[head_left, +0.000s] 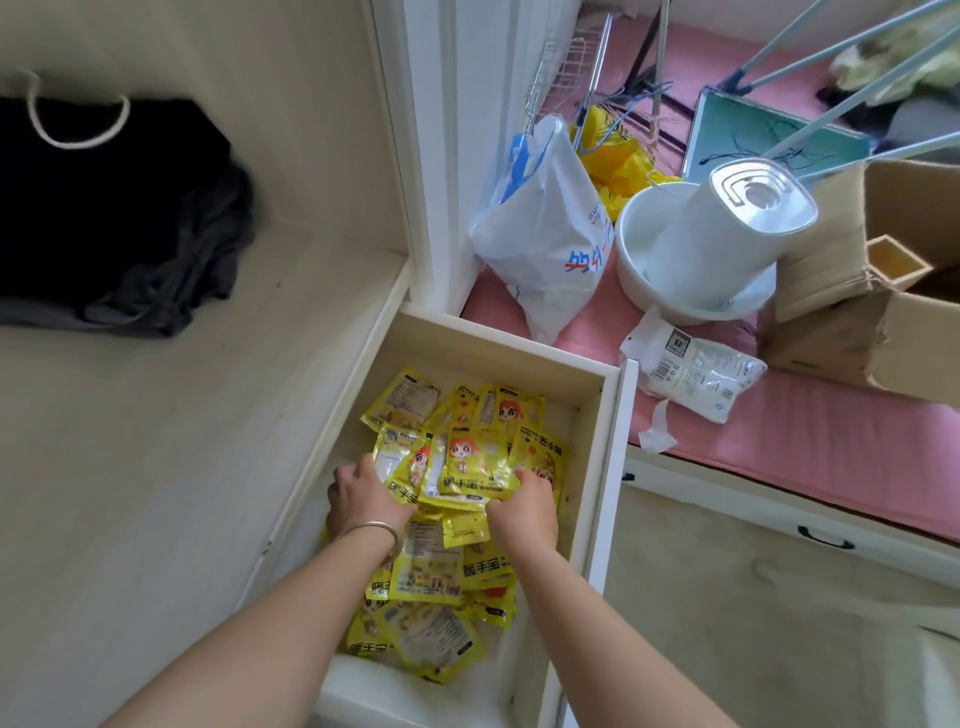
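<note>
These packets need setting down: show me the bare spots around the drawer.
Widest: the pale shelf left of the drawer, bare up to the black clothes. Inside, a strip between the yellow packets and the back wall. Crowded: the pink mat beyond, with bag, bowl and box.

Both forearms are bare up to the frame's lower edge. The left hand (363, 500) has one thin, silvery metal bangle (375, 530) round its wrist; the right hand (524, 508) and wrist are bare

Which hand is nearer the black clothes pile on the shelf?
Left. The left hand grips the yellow packets on the side toward the black clothes pile; the right hand grips them on the far side.
</note>
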